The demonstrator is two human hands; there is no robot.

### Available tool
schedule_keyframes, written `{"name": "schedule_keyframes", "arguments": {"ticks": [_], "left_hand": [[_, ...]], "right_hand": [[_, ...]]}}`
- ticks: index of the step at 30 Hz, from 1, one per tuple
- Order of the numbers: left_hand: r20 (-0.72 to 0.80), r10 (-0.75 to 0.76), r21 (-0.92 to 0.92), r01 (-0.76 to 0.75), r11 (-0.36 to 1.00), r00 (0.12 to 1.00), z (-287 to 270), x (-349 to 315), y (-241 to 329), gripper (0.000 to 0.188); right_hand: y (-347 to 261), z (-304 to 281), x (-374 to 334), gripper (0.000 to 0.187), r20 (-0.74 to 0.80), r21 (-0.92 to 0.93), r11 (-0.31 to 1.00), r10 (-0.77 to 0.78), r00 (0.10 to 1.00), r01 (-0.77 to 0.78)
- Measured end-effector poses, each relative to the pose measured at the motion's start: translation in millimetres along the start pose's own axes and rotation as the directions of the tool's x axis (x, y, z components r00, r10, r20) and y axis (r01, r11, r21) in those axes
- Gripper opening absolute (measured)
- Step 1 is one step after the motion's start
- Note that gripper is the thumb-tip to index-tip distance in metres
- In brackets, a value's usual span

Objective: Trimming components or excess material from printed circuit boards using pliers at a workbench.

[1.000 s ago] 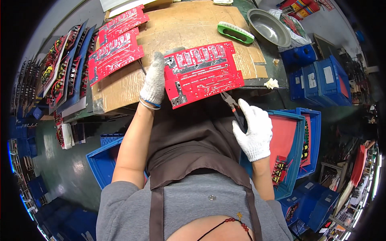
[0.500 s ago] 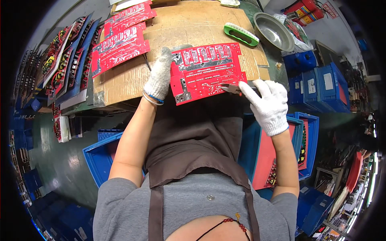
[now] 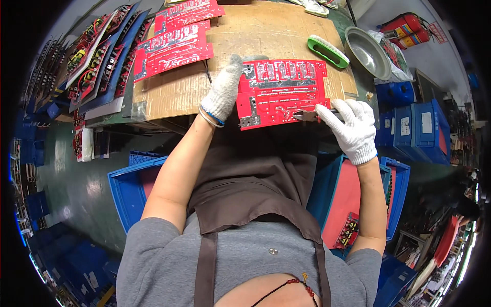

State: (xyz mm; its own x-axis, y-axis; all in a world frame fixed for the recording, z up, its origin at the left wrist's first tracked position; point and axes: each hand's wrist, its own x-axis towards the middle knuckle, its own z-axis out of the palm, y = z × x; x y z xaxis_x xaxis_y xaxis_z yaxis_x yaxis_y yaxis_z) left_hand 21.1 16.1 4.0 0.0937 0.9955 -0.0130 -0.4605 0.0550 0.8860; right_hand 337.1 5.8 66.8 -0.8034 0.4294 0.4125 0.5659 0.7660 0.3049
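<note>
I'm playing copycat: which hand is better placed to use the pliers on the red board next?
Probably the right hand: it holds the pliers, tips near the lower edge of the red board. The left hand holds the board's left side.

To your right, you have a reddish sign (image 3: 438,33) beside the fire extinguishers (image 3: 423,36), printed labels (image 3: 412,39) on them and white tags (image 3: 427,123) on the blue bins (image 3: 416,144), all too small to read
</note>
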Motion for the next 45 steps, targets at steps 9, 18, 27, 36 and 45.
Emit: {"name": "schedule_keyframes", "arguments": {"ticks": [9,18,27,36,45], "left_hand": [[0.045,0.026,-0.019,-0.025,1.000,0.999,-13,8,-9,0.078],[-0.012,-0.016,-0.027,0.016,0.999,1.000,-1,1,-2,0.075],[0.013,0.061,0.046,-0.061,0.997,0.998,-7,0,-8,0.078],[-0.006,0.044,-0.013,-0.044,0.999,0.999,-6,3,-8,0.068],[0.003,0.049,0.001,-0.049,0.999,0.999,-6,-3,-7,0.075]], "right_hand": [[-11,1,-8,0.065,0.136,0.110,0.977,0.166,0.977,-0.182],[-18,-4,-12,0.061,0.239,0.120,0.948,0.262,0.935,-0.296],[-20,-12,-17,0.057,0.089,0.316,0.778,0.545,0.834,-0.543],[-33,-11,-25,0.054,0.198,0.387,0.644,0.641,0.742,-0.660],[-146,1,-30,0.039,0.508,0.445,0.477,0.563,0.652,-0.758]]}}
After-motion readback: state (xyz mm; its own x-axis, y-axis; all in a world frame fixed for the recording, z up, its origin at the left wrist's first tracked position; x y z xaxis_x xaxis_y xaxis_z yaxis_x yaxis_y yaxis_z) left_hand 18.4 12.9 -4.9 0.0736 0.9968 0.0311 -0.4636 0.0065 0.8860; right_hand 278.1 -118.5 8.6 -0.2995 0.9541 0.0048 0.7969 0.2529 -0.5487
